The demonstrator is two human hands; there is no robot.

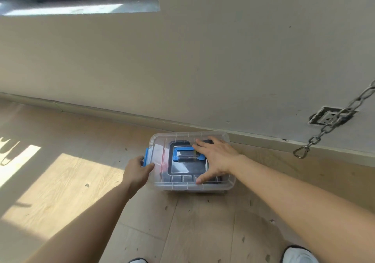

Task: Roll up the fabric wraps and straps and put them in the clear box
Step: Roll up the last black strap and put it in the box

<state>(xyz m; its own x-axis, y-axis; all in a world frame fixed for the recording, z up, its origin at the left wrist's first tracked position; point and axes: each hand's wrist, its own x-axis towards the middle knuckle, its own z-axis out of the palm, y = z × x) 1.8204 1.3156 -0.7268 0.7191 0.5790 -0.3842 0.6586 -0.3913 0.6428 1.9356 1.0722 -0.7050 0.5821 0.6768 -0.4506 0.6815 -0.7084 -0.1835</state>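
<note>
Lower centre: the right hand (215,157) presses flat, fingers spread, on the lidded clear box (190,186). The left hand (136,172) curls round the blue latch (146,157) at its left end.

One view, head-worn and wide-angle, looked forward and down from above the person's own shoes (298,255). It faced the wall (203,69) across a strip of floor (60,181); the clear box (182,185) lay near, just below frame centre.

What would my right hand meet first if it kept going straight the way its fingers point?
The right hand lies flat on the clear box's lid, fingers aimed far-left. Likely the blue handle first, just ahead of its fingertips; depth there is unclear.
</note>
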